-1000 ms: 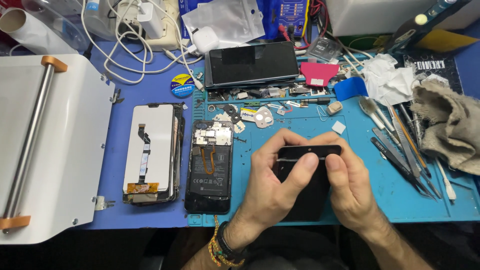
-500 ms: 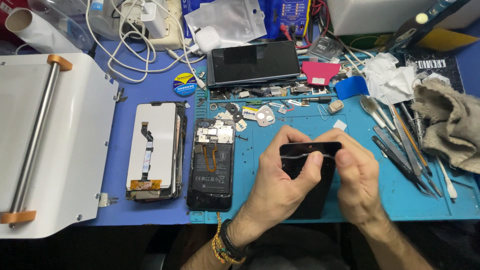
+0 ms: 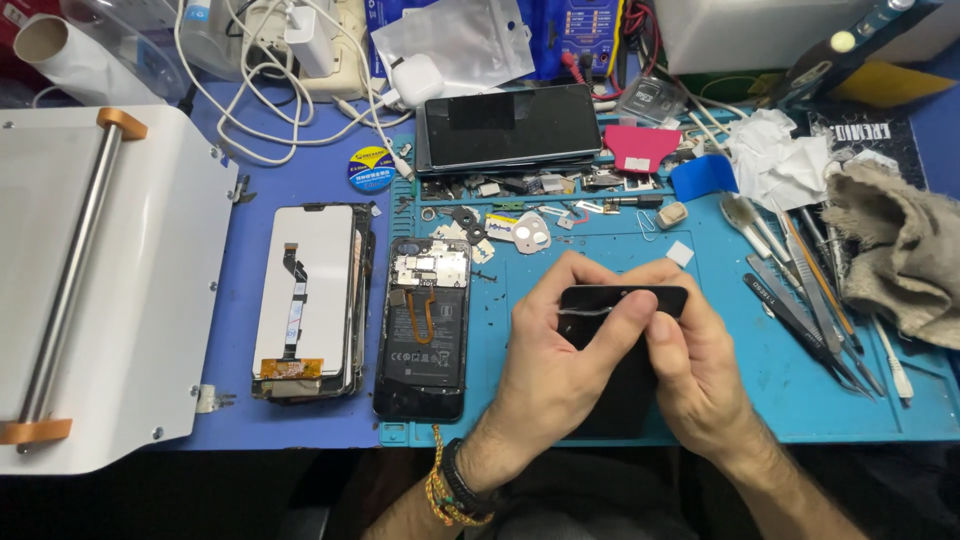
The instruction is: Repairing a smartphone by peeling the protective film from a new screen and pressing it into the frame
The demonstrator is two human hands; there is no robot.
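Both hands meet over the blue mat (image 3: 600, 260) near the table's front edge. The left hand (image 3: 560, 345) and the right hand (image 3: 695, 365) are each closed around one black phone panel (image 3: 625, 300), held upright between them with its top edge level and its lower part hidden behind the palms. The left thumb lies across the panel's face; the right thumb presses just beside it. The left wrist carries a dark band and beaded bracelets (image 3: 455, 490).

Left of the hands, on the mat's left edge, lies an opened phone (image 3: 423, 325), its circuit board, battery and an orange cable exposed. Just beside it, on the blue table (image 3: 250, 185), rests a detached screen (image 3: 305, 300), back side up, with a ribbon cable running down its middle. Further left stands a white machine (image 3: 120, 290) with a metal roller bar on orange mounts.

Behind the hands, small screws, brackets and a camera cover (image 3: 532, 232) are scattered across the mat. Beyond them lies a dark tablet (image 3: 510, 125), face up. Right of the hands, tweezers and metal tools (image 3: 800, 295) lie in a loose fan, with a beige cloth (image 3: 895, 250) and crumpled white tissue (image 3: 780, 160) further out. White charger cables (image 3: 250, 80) coil at the far left rear.
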